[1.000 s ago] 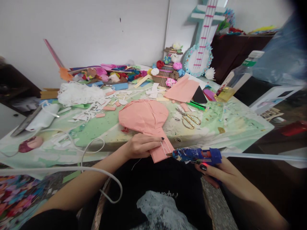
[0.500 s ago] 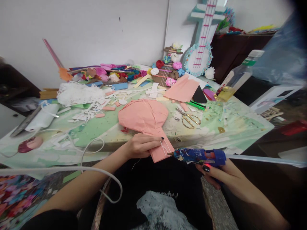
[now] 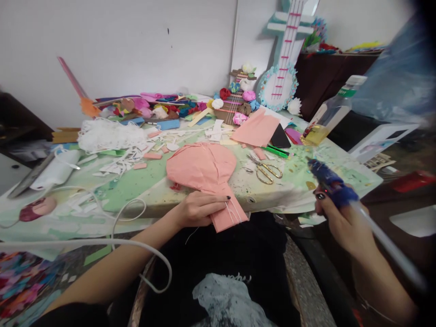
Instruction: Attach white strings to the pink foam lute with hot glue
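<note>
A pink paper-covered shape (image 3: 204,165), round with a short flat handle, lies at the table's front edge, its handle jutting toward me. My left hand (image 3: 197,209) is closed on that handle, fingers across the top. White strings (image 3: 233,212) run over the handle beside my fingertips. Off to the right, my right hand (image 3: 344,222) grips a blue glue gun (image 3: 330,179), slightly blurred, its nozzle pointing up and left, apart from the pink shape. A long translucent glue stick (image 3: 388,245) sticks out of its back.
Gold-handled scissors (image 3: 267,170) and a green cutter (image 3: 276,151) lie right of the pink shape. A bottle (image 3: 329,113) with yellow liquid stands back right. White cord (image 3: 111,135) is heaped at left; a white cable (image 3: 150,250) loops over my left forearm. Decorated instrument models (image 3: 279,84) lean at the back.
My right hand has carried the glue gun away from the pink handle, to the right, turning its nozzle upward. My left hand keeps its hold on the handle.
</note>
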The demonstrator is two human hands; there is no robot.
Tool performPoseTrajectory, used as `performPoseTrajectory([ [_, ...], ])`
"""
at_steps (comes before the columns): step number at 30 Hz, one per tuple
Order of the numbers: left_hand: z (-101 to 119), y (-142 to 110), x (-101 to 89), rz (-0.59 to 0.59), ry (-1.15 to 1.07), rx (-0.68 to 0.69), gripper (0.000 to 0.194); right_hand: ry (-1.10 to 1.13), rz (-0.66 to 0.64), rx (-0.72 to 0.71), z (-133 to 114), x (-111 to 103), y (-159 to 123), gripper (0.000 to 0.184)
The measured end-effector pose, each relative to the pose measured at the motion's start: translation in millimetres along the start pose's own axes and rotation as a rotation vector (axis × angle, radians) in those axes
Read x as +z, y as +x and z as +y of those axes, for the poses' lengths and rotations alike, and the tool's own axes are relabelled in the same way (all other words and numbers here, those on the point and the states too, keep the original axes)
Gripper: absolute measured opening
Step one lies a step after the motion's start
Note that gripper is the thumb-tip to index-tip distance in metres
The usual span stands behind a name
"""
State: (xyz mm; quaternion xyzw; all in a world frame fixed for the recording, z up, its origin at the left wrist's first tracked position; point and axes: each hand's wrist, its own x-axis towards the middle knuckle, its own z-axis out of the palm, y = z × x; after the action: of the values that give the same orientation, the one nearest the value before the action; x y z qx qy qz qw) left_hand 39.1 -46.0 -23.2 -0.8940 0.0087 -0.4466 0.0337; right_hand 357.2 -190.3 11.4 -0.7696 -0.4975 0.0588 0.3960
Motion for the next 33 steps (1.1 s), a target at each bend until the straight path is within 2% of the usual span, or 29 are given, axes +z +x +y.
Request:
performPoseTrajectory([
  [2,1,2,-0.3,-0.007,-0.002,-0.005,0.020,-0.362,0.030,0.051,18,0,23,0.034],
  [4,2,3,-0.2,-0.002,-0.007,-0.010,0.018,-0.548,0.007,0.016,35,2,46,0.035],
  [8,2,4,1.7,0.021,-0.013,0.000,0.015,-0.641,-0.001,-0.010,60,9,84,0.032],
  [12,1,1,2.2,0.012,-0.020,-0.005,0.017,-0.680,0.028,0.033,71,17,106,0.029],
  [15,1,-1,1.0,0.001,-0.028,-0.006,0.019,-0.668,0.096,0.057,63,22,106,0.036],
  [18,1,-2,0.2,0.004,-0.035,-0.013,0.020,-0.631,0.218,0.045,41,25,90,0.039],
  [20,1,-3,0.3,-0.002,-0.037,-0.016,0.021,-0.573,0.273,-0.017,17,26,72,0.032],
  [21,1,-4,0.5,-0.005,-0.042,-0.011,0.022,-0.503,0.255,-0.079,4,27,62,0.026],
  [22,1,-4,0.8,-0.005,-0.048,-0.003,0.023,-0.396,0.201,-0.161,-11,29,52,0.018],
  [23,1,-5,1.1,-0.002,-0.051,0.005,0.024,-0.121,0.101,-0.268,-25,33,42,0.013],
  [24,1,-6,1.4,0.000,-0.054,0.010,0.024,0.143,-0.063,-0.306,-40,38,33,0.013],
  [26,1,-6,1.7,-0.004,-0.055,0.010,0.026,0.391,-0.443,-0.243,-67,50,18,0.016],
  [28,2,-6,1.7,-0.019,-0.059,-0.001,0.026,0.457,-0.628,-0.184,-87,64,10,0.017],
  [29,2,-6,1.7,-0.019,-0.060,-0.008,0.025,0.459,-0.677,-0.162,-95,71,8,0.017],
  [33,3,-6,1.9,-0.003,-0.028,-0.020,0.027,0.378,-0.749,-0.169,-107,89,8,0.015],
])
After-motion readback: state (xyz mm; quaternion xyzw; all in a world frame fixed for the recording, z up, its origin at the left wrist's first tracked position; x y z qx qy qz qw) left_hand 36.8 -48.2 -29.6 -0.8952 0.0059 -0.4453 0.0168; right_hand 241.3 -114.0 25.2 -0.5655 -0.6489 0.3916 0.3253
